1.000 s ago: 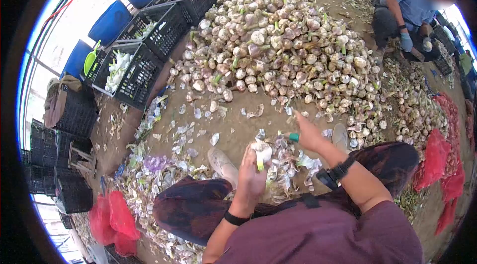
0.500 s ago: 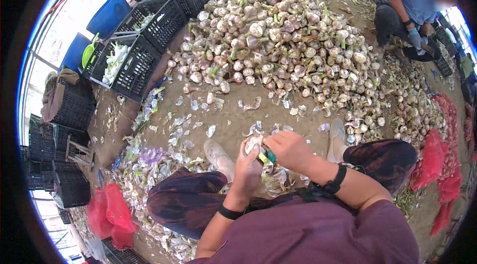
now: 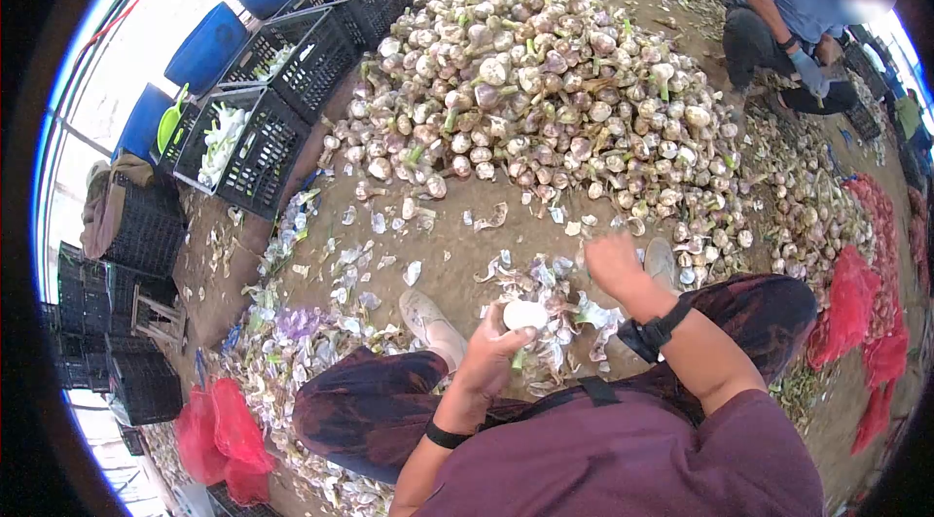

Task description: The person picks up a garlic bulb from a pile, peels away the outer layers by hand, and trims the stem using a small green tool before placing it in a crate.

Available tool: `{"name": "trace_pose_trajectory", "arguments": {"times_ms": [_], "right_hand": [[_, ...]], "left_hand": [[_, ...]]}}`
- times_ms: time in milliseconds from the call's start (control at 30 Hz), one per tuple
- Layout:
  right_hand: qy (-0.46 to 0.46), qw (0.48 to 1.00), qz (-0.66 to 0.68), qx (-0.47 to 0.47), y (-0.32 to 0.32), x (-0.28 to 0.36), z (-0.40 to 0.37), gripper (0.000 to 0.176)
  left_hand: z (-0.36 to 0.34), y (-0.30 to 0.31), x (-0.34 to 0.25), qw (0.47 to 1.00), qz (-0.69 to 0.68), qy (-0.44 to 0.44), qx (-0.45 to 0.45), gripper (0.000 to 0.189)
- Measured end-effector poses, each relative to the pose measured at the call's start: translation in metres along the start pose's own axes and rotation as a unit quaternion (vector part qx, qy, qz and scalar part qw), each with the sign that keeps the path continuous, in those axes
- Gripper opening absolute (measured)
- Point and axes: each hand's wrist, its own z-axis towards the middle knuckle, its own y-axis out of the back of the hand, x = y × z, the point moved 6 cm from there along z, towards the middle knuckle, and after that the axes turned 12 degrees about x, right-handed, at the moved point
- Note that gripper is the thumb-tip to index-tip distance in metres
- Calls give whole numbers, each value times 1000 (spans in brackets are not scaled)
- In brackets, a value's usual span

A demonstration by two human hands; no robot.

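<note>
My left hand [image 3: 489,352] is wrapped round a garlic bulb [image 3: 525,316], whose top shows white and smooth with the outer skin off. A bit of green stem shows just below it. Up and to the right, apart from the bulb, my right hand [image 3: 615,266] has its fingers curled in. Its fingertips are smeared by motion, and anything inside them is hidden. Loose garlic skins [image 3: 559,342] lie on the ground between my feet, beneath both hands. Beyond them rises a large heap of unpeeled garlic bulbs [image 3: 545,89] with short stems.
Black crates [image 3: 277,142] with white pieces inside line the left, near blue barrels [image 3: 207,48]. A small wooden stool [image 3: 159,318] and red mesh bags [image 3: 222,434] are lower left. More red mesh [image 3: 844,308] lies right. Another person [image 3: 788,11], wearing gloves, sits upper right.
My right hand has moved away from the bulb, to the right and slightly up. The bulb in my left hand now shows a bare white top. The green object by my right hand is out of sight.
</note>
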Motion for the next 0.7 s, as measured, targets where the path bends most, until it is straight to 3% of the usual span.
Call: {"name": "trace_pose_trajectory", "arguments": {"times_ms": [67, 100, 167, 233, 267, 367, 400, 500, 533, 633, 667, 700], "right_hand": [[11, 987, 20, 159, -8, 8, -13, 19], [79, 988, 123, 51, 16, 23, -25, 18], [202, 911, 318, -166, 59, 46, -56, 21], [252, 885, 351, -174, 52, 66, -58, 21], [276, 871, 365, -179, 50, 70, -59, 22], [255, 871, 392, -151, 44, 72, -54, 19], [256, 846, 443, -146, 42, 67, -50, 16], [126, 821, 554, -60, 26, 44, -29, 12], [104, 868, 484, -33, 6, 33, -14, 21], [86, 976, 162, -120, 8, 28, -14, 31], [132, 965, 214, -75, -1, 31, -10, 43], [197, 866, 459, -19, -1, 36, -15, 47]], "left_hand": [[2, 3, -7, 997, 67, -34, -29, 54], [4, 7, -8, 993, 106, -35, -36, 54], [6, 10, -7, 982, 173, -47, -54, 54], [9, 10, -9, 968, 229, -73, -71, 52], [9, 11, -13, 937, 323, -93, -93, 52], [3, 6, -25, 867, 452, -151, -145, 54], [3, 3, -26, 875, 440, -158, -129, 57], [2, -13, -31, 904, 371, -198, -73, 62], [2, -19, -34, 931, 301, -200, -50, 64], [3, -11, -31, 950, 215, -208, -89, 63], [1, -7, -34, 924, 303, -196, -123, 65], [-1, -2, -38, 887, 391, -185, -162, 68]]}}
